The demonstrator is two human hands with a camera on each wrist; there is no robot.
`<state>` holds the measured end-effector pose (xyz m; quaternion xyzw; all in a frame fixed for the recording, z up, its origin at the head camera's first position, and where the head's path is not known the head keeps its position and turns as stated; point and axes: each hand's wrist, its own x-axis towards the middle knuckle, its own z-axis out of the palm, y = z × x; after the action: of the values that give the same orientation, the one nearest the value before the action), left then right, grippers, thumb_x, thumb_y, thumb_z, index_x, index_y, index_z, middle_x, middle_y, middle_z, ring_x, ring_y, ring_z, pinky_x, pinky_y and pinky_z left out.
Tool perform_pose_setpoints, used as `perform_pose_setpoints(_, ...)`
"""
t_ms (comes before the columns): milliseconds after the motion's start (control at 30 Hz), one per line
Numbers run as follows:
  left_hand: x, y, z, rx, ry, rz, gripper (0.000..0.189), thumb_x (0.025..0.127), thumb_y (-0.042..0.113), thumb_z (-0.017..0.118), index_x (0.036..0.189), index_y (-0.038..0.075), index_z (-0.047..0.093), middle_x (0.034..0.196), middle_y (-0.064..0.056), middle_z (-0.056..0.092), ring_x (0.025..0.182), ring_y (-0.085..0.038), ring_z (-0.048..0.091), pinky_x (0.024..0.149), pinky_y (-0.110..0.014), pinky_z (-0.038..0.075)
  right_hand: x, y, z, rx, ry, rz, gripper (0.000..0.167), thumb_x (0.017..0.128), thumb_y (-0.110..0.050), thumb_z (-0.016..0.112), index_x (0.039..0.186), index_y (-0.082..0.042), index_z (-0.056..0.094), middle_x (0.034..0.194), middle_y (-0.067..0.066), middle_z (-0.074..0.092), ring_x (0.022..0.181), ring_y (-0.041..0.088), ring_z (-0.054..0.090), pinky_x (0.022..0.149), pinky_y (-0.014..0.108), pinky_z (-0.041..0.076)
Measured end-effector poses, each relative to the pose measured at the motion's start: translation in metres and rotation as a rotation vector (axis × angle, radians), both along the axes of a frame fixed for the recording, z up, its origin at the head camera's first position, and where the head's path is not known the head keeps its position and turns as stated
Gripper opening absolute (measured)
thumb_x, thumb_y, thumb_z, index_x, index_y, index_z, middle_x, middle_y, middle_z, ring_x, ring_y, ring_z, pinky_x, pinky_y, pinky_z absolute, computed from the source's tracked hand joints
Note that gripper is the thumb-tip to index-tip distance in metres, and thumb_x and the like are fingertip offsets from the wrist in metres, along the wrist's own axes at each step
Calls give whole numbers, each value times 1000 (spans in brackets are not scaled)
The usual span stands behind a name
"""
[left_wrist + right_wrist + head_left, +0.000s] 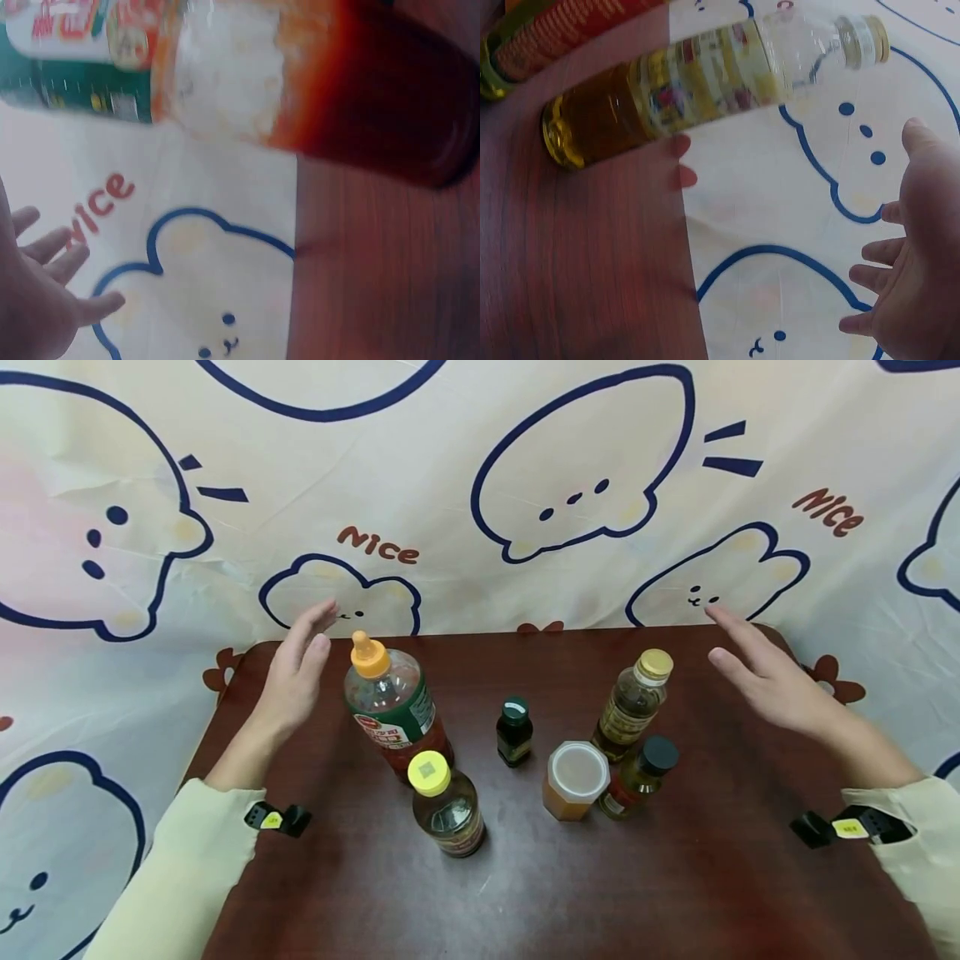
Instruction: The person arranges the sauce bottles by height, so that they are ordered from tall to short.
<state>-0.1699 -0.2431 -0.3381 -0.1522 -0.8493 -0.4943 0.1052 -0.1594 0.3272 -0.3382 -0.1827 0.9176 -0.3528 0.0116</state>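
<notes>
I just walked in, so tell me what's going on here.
A person's left hand is beside the sauce bottle, and their right hand is nearest the gold-capped bottle. Neither holds anything. A jar, small bottle, front bottle and black-capped bottle also stand upright on the table.

A dark red-brown desk [360, 902] with rounded far corners sits before a pale cloth backdrop [450, 477] printed with navy-outlined cartoon figures [577, 460], reddish-brown flowers [828, 670] and the word "Nice," as light glares softly off the desk and pink tints the backdrop at left.
</notes>
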Motion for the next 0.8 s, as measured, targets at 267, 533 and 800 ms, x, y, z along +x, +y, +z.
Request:
perform_pose_setpoints(267,10,24,3,258,70,-204,63,106,45,45,154,5,39,153,-11,46,144,-27,39,120,-41,31,12,-19,-2,-78,-46,29,58,110,-22,43,164,-25,21,166,13,23,151,37,21,118,24,23)
perform_pose_setpoints(533,13,41,-2,408,125,-332,88,92,65,63,150,2,42,147,-13,53,138,-25,46,116,-36,35,14,-36,-8,-154,-54,126,57,109,-16,44,163,-20,25,163,18,30,141,49,35,97,6,35)
perform_pose_setpoints(800,16,46,-15,405,148,-349,93,85,65,71,150,5,44,144,-18,53,134,-29,49,108,-29,44,13,-51,-18,-209,-68,203,58,108,-14,47,162,-22,26,163,10,32,144,26,39,101,12,38)
